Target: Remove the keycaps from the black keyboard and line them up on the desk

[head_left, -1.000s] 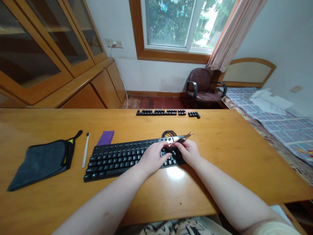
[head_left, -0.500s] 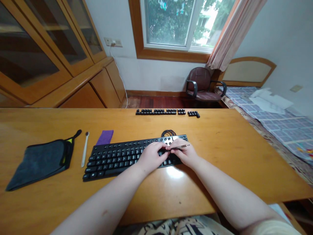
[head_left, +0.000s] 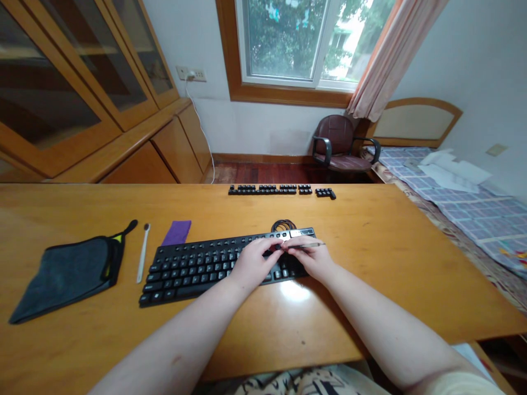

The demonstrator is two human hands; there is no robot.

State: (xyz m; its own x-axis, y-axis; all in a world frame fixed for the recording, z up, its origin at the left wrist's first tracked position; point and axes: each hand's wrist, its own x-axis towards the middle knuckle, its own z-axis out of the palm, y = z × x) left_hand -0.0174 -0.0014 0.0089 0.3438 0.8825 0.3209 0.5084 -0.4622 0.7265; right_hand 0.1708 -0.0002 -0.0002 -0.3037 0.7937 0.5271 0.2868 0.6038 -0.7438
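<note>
A black keyboard [head_left: 197, 274] lies on the wooden desk, with its top rows bare of keycaps. Over its right part, my left hand [head_left: 255, 260] rests with thumb and fingertips pinched together; whatever is between them is too small to make out. Beside it, the fingers of my right hand [head_left: 310, 258] are closed around a thin metal tool [head_left: 313, 244], whose back end sticks out to the right. The tool's tip reaches toward my left fingertips, and both hands hide the keys beneath. A coiled black cable [head_left: 284, 224] lies behind the keyboard.
Loose black keycaps [head_left: 267, 190] stand in groups along the far desk edge. Left of the keyboard are a purple cloth [head_left: 177, 232], a white brush [head_left: 143, 252] and a grey cloth pouch [head_left: 78, 269]. Beyond the desk stand a chair [head_left: 340, 140] and a bed [head_left: 465, 181].
The thin tool has turned slightly in my right fingers, its back end now a little farther right. Both hands stay over the same part of the keyboard.
</note>
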